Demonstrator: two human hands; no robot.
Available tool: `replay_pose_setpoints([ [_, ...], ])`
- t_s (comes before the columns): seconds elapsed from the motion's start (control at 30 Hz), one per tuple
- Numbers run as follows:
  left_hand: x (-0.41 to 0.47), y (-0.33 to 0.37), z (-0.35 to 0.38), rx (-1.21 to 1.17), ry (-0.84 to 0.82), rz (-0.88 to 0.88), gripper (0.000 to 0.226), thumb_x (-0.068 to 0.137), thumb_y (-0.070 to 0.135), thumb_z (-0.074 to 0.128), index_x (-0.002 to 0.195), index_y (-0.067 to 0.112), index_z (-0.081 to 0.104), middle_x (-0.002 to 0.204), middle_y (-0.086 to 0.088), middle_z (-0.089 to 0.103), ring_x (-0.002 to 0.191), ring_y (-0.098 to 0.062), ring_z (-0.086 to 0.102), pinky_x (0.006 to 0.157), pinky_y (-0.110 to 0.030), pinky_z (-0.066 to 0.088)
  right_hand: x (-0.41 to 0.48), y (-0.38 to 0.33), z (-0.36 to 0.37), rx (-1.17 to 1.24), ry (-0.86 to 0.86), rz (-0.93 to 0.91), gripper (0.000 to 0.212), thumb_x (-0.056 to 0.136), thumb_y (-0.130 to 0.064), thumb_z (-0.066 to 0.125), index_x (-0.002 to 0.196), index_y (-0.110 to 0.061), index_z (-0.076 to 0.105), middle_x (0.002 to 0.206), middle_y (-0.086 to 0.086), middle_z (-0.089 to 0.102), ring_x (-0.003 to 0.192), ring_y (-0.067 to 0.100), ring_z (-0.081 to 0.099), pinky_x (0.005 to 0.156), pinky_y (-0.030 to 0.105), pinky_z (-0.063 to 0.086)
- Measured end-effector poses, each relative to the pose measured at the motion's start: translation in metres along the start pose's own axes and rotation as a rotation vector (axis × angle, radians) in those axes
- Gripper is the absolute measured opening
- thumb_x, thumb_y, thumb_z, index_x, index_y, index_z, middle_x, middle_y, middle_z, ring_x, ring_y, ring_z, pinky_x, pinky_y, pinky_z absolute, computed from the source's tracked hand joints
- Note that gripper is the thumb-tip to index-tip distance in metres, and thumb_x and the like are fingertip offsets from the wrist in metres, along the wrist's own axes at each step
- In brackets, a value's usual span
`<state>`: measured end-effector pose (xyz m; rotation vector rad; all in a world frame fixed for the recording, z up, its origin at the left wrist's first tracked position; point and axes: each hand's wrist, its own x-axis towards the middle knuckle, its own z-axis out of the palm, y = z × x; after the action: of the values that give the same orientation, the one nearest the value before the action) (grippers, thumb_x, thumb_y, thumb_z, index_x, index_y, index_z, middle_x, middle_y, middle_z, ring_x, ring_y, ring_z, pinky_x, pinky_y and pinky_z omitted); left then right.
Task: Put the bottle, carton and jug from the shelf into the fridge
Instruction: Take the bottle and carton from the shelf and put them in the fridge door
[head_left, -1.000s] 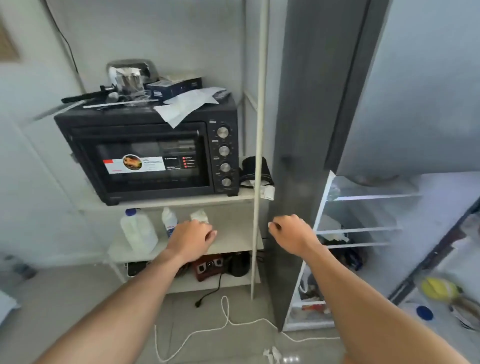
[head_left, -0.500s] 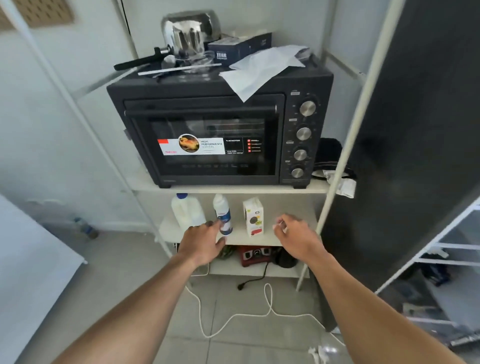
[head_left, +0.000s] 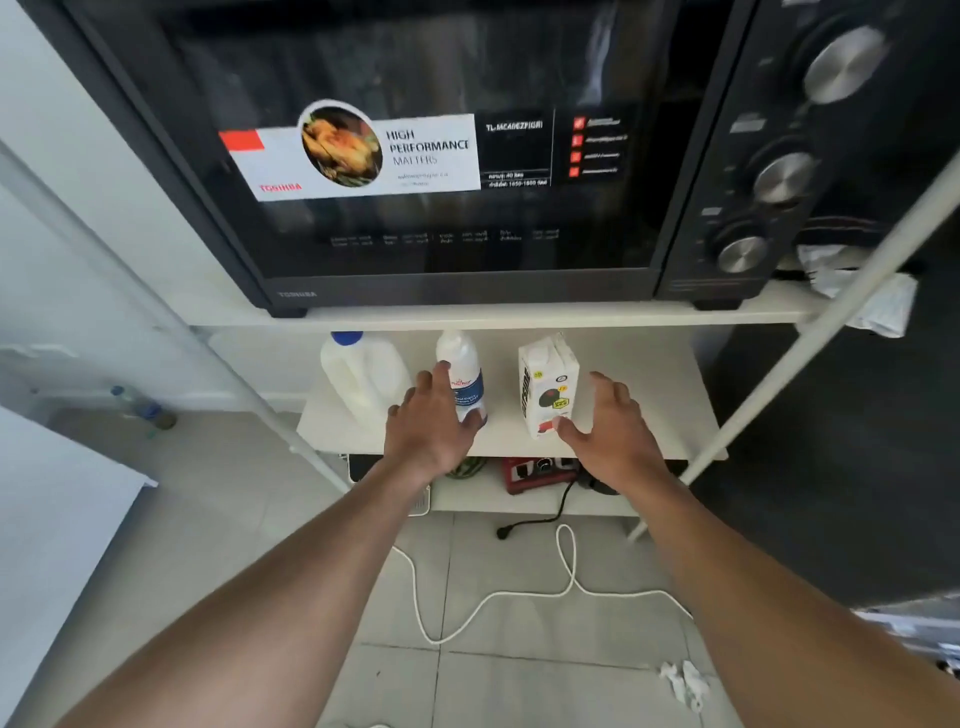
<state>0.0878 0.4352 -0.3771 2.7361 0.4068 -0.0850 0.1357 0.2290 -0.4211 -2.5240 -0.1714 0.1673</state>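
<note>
Jug (head_left: 358, 382), bottle (head_left: 464, 376) and carton (head_left: 548, 387) all stand in a row on the shelf (head_left: 649, 410) under the black oven (head_left: 441, 156). Left hand (head_left: 431, 426) is spread open around the bottle, fingers touching it, not closed; right hand (head_left: 608, 423) is open just beside the carton, holding nothing

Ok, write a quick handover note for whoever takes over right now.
Left hand: open, closing around the bottle, not yet gripped.
Right hand: open beside the carton, thumb at its base.
Jug, bottle and carton all stand upright on the middle shelf under the toaster oven.
Done: nothing moved.
Left: carry all three to the fridge, which is out of view.
</note>
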Motion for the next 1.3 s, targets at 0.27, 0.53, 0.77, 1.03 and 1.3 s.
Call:
replay_pose_setpoints([
  [0.27,0.060,-0.031,0.038,-0.158,0.056,-0.103,0.088,0.086,0.042,0.066,0.150,0.013,0.013,0.143,-0.011,0.036,0.129,-0.034,0.044,0.097,-0.049,0.044,0.051,0.003,0.060,0.084,0.114,0.035,0.094,0.077,-0.040,0.074,0.149,-0.015,0.020,0.142,0.010,0.037,0.124,0.032,0.043,0.098,0.042,0.040],
  [0.53,0.111,-0.029,0.042,-0.181,0.082,-0.054,0.076,0.082,0.047,0.070,0.134,0.004,0.036,0.135,-0.012,0.042,0.127,-0.034,0.044,0.095,-0.047,0.044,0.090,-0.001,0.073,0.062,0.140,0.072,0.098,0.077,-0.046,0.073,0.151,-0.021,0.014,0.154,0.016,0.022,0.138,0.036,0.029,0.110,0.048,0.034],
  [0.77,0.113,-0.027,0.060,-0.322,0.106,-0.080,0.067,0.079,0.040,0.075,0.127,0.015,0.035,0.129,-0.005,0.055,0.114,-0.034,0.056,0.087,-0.040,0.044,0.093,-0.001,0.088,0.053,0.183,0.119,0.095,0.075,-0.042,0.077,0.147,-0.025,0.019,0.151,0.010,0.028,0.123,0.034,0.050,0.092,0.046,0.051],
  [1.03,0.077,-0.024,0.070,-0.286,0.060,0.060,0.061,0.079,0.027,0.075,0.130,0.022,0.043,0.126,0.000,0.057,0.108,-0.030,0.058,0.078,-0.028,0.033,0.064,0.002,0.085,0.175,0.256,0.239,0.089,0.067,-0.028,0.079,0.138,-0.013,0.028,0.132,0.005,0.040,0.109,0.032,0.055,0.076,0.041,0.051],
  [1.3,0.035,-0.011,0.051,-0.344,-0.016,0.084,0.065,0.074,0.027,0.079,0.132,0.020,0.050,0.125,-0.004,0.062,0.110,-0.031,0.058,0.089,-0.034,0.042,0.002,0.017,0.050,0.223,0.192,0.311,0.074,0.064,-0.021,0.080,0.127,-0.010,0.042,0.125,0.008,0.046,0.109,0.032,0.055,0.087,0.042,0.050],
])
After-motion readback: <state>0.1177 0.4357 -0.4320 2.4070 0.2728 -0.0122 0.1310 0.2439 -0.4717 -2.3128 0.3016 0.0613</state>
